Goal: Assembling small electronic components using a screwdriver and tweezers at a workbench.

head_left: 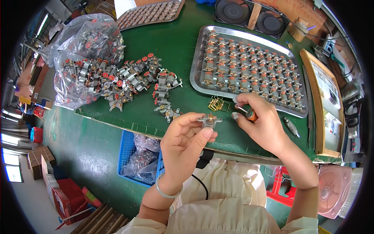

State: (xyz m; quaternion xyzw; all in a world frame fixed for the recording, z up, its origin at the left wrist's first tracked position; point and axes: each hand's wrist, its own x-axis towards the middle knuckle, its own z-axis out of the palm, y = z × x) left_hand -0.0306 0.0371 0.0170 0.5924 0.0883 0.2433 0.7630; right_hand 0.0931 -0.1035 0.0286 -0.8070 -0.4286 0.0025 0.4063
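Upright between the thumb and fingers of my left hand (180, 145) is a small grey metal can-shaped part (209, 122) with an eared tab on each side and a brassy top. My right hand (264, 121), pale covers on thumb and forefinger tips, grips a small tool with an orange handle (251, 114) and thin metal shank; its exact kind is partly hidden by the fingers. Between the hands, just beyond them, lies a little heap of brass wire frames (218, 103). Similar parts with red discs form a loose pile (128, 76) on the left.
A metal tray (198, 72) of parts in rows stands behind my right hand. A clear plastic bag (64, 78) spills parts at left. Two black fans (270, 23), a wooden-framed board (311, 78) and a grey tool (291, 127) lie around. Below is a blue basket (124, 156).
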